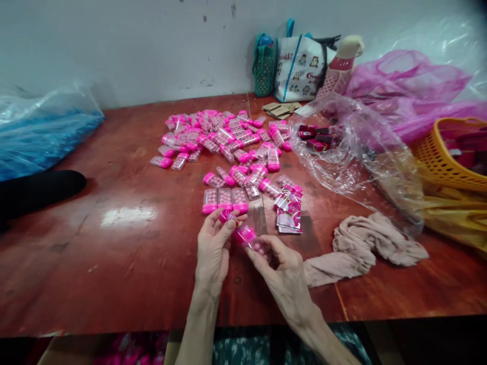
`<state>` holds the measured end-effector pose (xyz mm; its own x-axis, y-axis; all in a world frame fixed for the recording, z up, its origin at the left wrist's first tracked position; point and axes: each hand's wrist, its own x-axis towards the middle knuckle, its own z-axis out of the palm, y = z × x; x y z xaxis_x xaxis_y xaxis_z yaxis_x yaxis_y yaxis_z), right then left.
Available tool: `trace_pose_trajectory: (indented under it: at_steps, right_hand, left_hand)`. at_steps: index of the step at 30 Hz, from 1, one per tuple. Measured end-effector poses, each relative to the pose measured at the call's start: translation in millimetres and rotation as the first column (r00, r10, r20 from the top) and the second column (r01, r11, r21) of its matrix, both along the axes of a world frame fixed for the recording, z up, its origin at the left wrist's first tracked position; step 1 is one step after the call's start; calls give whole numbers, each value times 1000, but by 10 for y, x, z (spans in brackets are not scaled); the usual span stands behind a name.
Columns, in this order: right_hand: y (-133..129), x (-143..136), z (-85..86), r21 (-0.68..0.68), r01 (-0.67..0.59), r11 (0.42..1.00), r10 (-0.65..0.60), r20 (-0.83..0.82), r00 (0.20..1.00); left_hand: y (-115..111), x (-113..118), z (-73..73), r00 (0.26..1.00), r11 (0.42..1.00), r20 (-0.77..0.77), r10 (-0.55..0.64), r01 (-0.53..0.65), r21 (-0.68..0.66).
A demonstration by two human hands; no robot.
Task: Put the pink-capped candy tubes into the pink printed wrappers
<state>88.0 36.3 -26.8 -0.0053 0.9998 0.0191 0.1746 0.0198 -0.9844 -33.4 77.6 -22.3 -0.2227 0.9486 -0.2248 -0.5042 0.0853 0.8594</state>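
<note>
My left hand (215,244) pinches a small pink printed packet (227,217) between thumb and fingers. In my right hand (279,261) is a clear case of pink beads with a pink cap (247,237), its cap end pointing at the packet. Three similar cases (225,198) stand side by side just beyond my left hand. Farther back lies a loose pile of the same cases (213,129). A small stack of pink printed packets (289,215) rests to the right of the row.
A beige cloth (361,248) lies at the right, near a crumpled clear bag (353,152) and a yellow basket (437,147). Behind stand a white bag (299,71) and bottles. At the left are a blue-filled plastic bag (41,134) and a black object (45,190).
</note>
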Motion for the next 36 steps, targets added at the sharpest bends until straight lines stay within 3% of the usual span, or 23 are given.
trace_pose_trajectory:
  at_steps: [4,12,15,18,21,23,30,36]
  right_hand:
    - [-9,4,-3,80,21,997,-26,60,998]
    - [-33,63,-44,299,55,953,-116,190,975]
    - [-45,86,-23,237,45,971,-77,126,989]
    - [-43,115,16,83,-5,997,7,-24,1000]
    - [-29,145,41,-59,-105,993,90,-219,972]
    - [-22,156,40,-81,-122,989,97,-262,960]
    - [-34,138,-36,106,1,994,-4,30,1000]
    - [-49,102,-27,155,-52,987,42,66,997]
  left_hand:
    - [-26,36,-25,993,996,102,-68,73,-53]
    - [-114,216,-89,971,991,230,-71,94,-90]
    - [-132,229,-81,969,986,229,-92,120,-115]
    - [-166,227,-67,950,978,283,-130,170,-121]
    - [-206,237,-54,918,972,359,-169,215,-92]
    - [-221,254,-51,908,970,371,-194,233,-64]
    - [-204,296,-123,968,983,214,-134,157,-95]
    - [-219,252,-97,965,978,197,-170,189,-84]
